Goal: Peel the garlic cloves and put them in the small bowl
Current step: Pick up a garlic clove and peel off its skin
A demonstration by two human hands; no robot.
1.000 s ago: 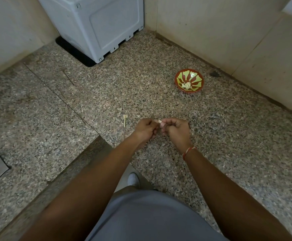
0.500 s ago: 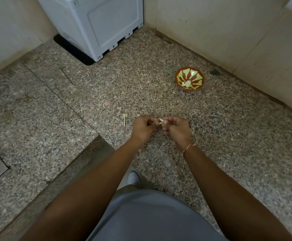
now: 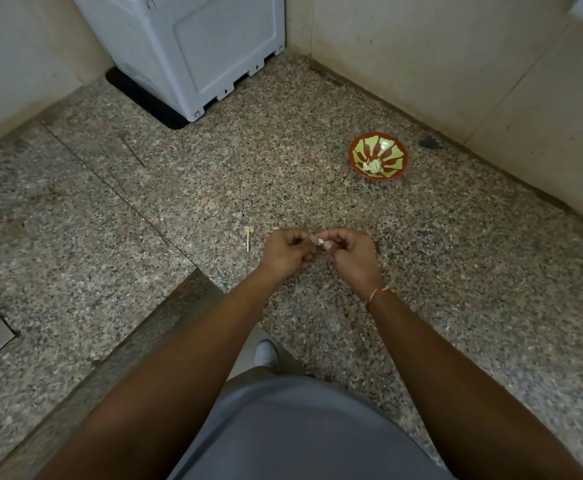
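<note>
Garlic clove (image 3: 320, 241), small, pale, pinched between both hands.

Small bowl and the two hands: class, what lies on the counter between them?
In the head view, only bare speckled counter lies between the small bowl and the right hand and left hand pinching a garlic clove.
</note>
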